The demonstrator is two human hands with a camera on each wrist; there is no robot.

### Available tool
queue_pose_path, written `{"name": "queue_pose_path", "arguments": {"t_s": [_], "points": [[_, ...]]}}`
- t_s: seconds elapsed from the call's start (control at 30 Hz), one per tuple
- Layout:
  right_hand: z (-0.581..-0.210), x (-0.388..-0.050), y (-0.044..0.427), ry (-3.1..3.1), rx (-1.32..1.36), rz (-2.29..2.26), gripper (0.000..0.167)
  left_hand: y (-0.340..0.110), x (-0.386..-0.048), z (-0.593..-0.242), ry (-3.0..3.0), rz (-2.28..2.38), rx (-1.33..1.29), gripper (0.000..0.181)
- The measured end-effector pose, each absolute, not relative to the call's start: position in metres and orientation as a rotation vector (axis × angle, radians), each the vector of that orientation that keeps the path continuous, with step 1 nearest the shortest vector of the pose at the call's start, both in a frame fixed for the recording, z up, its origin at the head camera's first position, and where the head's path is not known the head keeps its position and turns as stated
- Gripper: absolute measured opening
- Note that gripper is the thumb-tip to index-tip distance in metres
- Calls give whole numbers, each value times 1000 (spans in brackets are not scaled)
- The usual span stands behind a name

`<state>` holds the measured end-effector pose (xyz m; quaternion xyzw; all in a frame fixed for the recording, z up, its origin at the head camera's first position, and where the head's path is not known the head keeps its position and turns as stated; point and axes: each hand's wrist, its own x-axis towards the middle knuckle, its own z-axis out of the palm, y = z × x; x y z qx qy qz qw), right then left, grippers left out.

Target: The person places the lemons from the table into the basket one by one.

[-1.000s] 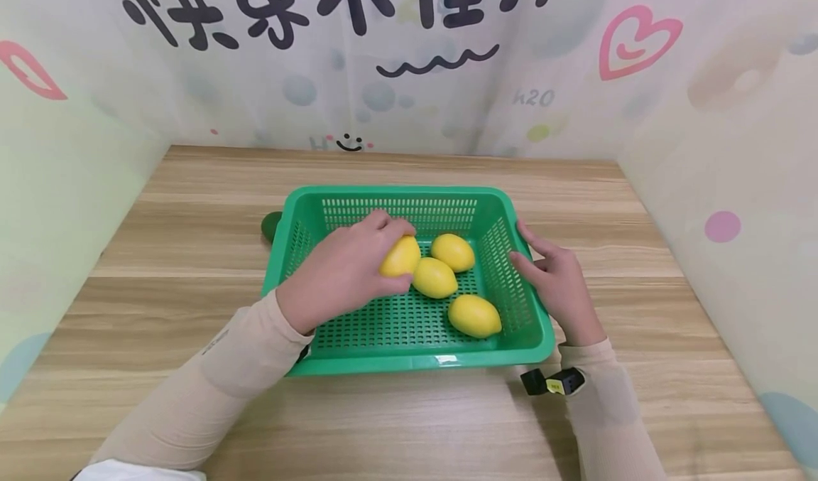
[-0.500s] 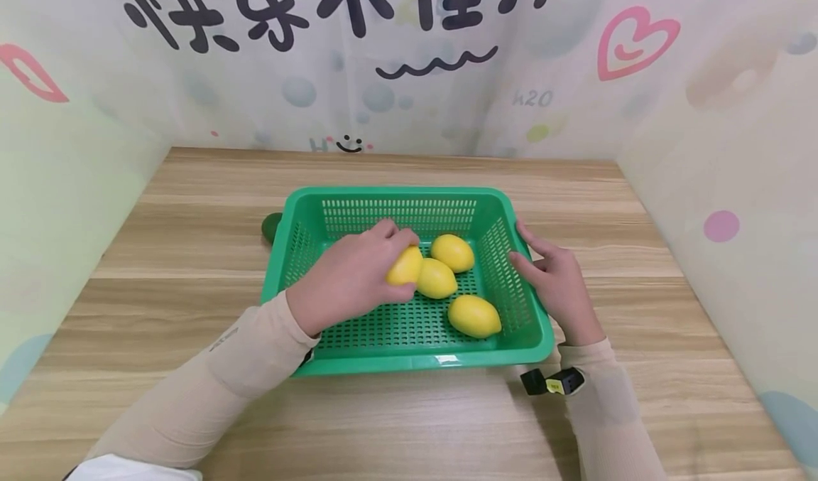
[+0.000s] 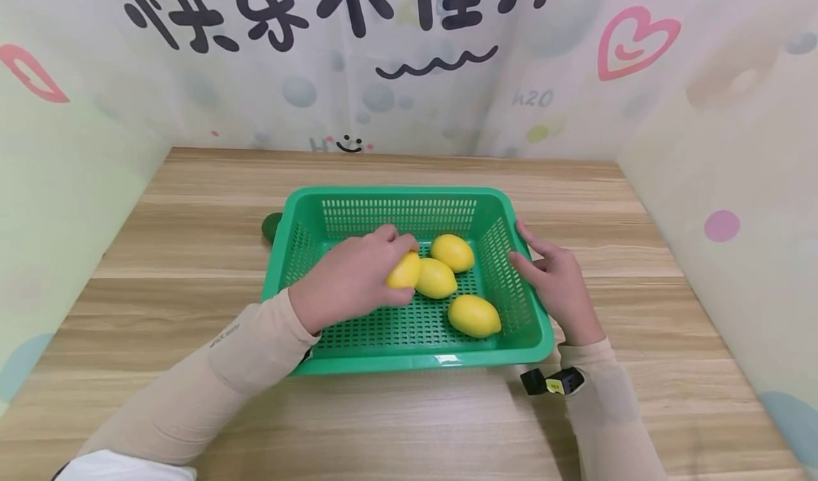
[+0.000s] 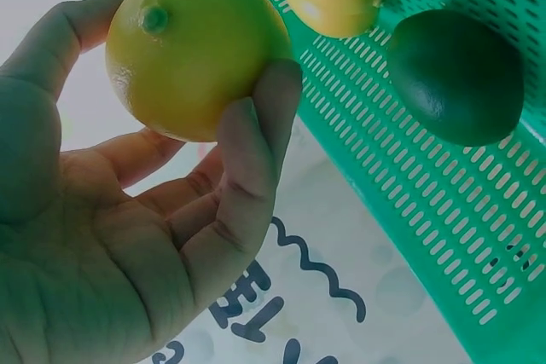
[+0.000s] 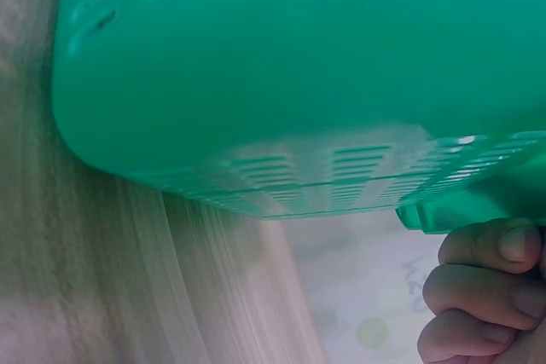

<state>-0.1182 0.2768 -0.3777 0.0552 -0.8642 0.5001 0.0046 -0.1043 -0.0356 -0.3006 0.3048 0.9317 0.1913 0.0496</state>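
My left hand (image 3: 354,275) pinches a yellow lemon (image 3: 404,271) between thumb and fingers, inside a green plastic basket (image 3: 409,362). The left wrist view has the held lemon (image 4: 196,53) with its stem nub toward the camera. Right beside it in the basket lies another lemon (image 3: 436,278); two more, a far lemon (image 3: 452,253) and a near lemon (image 3: 474,316), sit to the right. On the basket's right rim, my right hand (image 3: 559,285) grips with the thumb on top. Its curled fingers (image 5: 482,287) show under the rim in the right wrist view.
A dark green oval fruit (image 3: 271,227) lies on the wooden table (image 3: 192,253), partly hidden behind the basket's left side. The left wrist view shows a dark green fruit (image 4: 456,78) against the slotted basket wall. A printed curtain (image 3: 409,97) stands behind the table.
My left hand has moved slightly right and toward the near side with the lemon, lowering it beside the middle lemon. My right hand and the basket stay in place.
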Motion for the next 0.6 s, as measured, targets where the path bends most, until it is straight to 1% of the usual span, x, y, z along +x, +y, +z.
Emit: {"name": "queue_pose_path", "arguments": {"t_s": [0.6], "points": [[-377, -117, 276, -2708, 171, 1549, 57, -41, -112, -304, 2776, 512, 907, 47]]}}
